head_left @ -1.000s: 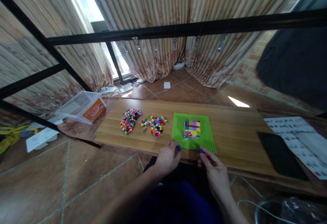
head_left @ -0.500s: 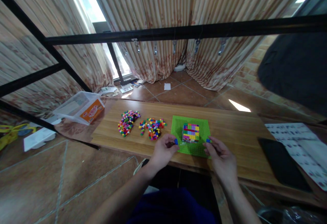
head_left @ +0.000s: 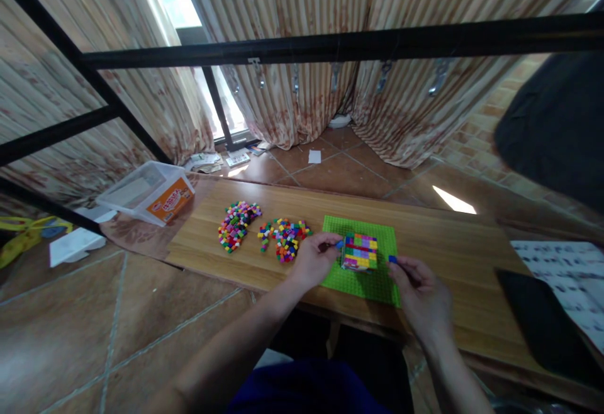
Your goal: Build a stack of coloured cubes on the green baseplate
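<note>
Two bare hands flank a multicoloured block of bricks (head_left: 361, 253), which sits on a bright green baseplate (head_left: 361, 289) on a low wooden table (head_left: 448, 257). The left hand (head_left: 314, 262) has thumb and forefinger closed on one small piece, the left blue brick (head_left: 339, 245); the right hand (head_left: 427, 294) pinches another, the right blue brick (head_left: 392, 259), at the tips of its digits. The block lies between the two grips, to the right of the left hand and to the left of the right. The left hand is nearer: its brick is just beside the block's left side, though whether they touch cannot be told. The right blue brick is clearly apart, over the baseplate's right edge. Seen from above, the block is roughly square, with no plain long axis; a dark red strip runs left to right across part of its top. Left of the baseplate, loose bricks lie directly on the wood in two heaps, a nearer pile (head_left: 286, 238) and a farther pile (head_left: 236, 225). Beyond the table's left end stands a clear plastic box (head_left: 141, 211) with an orange label (head_left: 172, 200); something pale shows inside, too indistinct to identify.
</note>
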The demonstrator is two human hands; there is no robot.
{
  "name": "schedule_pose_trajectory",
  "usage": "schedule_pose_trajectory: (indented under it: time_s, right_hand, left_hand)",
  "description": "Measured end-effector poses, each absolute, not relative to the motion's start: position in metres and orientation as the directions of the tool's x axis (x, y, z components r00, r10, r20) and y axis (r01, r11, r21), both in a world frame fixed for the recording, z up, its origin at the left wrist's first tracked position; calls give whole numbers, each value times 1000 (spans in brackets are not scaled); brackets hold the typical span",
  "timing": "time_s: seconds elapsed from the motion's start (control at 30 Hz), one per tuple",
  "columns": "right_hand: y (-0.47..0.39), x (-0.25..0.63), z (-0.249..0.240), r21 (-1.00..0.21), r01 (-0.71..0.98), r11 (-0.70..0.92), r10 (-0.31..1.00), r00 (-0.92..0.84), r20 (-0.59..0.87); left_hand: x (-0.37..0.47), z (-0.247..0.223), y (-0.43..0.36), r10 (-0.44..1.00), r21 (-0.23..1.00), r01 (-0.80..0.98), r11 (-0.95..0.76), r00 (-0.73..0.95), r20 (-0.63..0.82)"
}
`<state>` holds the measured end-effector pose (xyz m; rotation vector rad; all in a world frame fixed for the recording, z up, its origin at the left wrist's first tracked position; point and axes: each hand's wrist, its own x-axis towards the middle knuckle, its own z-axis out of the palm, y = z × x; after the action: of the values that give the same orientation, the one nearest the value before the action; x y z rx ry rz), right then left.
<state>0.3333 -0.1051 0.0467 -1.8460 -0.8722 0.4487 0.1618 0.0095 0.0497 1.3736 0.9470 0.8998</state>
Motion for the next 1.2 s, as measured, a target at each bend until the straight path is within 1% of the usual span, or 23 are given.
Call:
schedule_pose_trajectory:
  time_s: [0.1,0.23,0.33,0.43,0.57,0.7,0.83,1.0,1.2]
  right_hand:
    - [-103,332,43,-911,346,-223,736,672,75]
    - [-105,335,38,-908,348,-233,739,670,67]
    - [-109,338,36,-894,377,-243,740,668,81]
    - [-111,339,36,-883,386,-266,725,684,80]
    - [-111,337,36,-895,346,-283,713,700,45]
    - [-111,336,35,-905,326,-274,703,710,43]
    - [-112,334,35,-921,301,-248,698,714,45]
    - [-114,334,33,-923,283,-259,691,722,27]
    - [-116,334,35,-922,286,-261,688,725,30]
  left_hand:
    - [167,50,18,915,985,140,-96,402,32]
    - [167,53,21,896,913,277,-300,411,169]
    - [168,55,22,852,848,321,-421,460,249]
    - [170,54,22,823,808,339,-482,492,284]
    - [172,52,18,858,814,371,-447,435,274]
    - [174,53,13,892,830,395,-395,380,244]
    - [179,56,10,894,787,466,-404,385,231]
    - [185,60,8,895,725,552,-413,393,210]
    - [187,61,6,896,722,566,-399,408,175]
